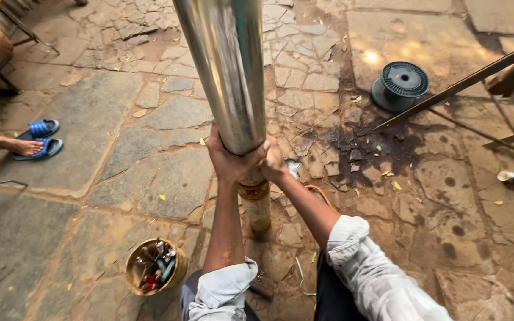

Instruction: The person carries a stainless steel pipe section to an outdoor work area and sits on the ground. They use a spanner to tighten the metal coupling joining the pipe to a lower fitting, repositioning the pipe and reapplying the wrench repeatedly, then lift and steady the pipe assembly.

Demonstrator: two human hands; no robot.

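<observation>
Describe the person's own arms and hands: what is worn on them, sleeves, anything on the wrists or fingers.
Both arms wear pale grey-white shirt sleeves, crumpled and rolled up to about the elbow, so the forearms are bare. The left hand and right hand are bare: no gloves, and no watch, bracelet or ring can be seen. The sleeve cloth looks plain, with no pattern or marking visible.

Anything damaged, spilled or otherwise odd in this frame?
Yes. The stone floor is cracked into loose fragments, with a dark stain beside the tall steel cylinder that the left hand and right hand grip. The cylinder's lower section looks rusty.
</observation>
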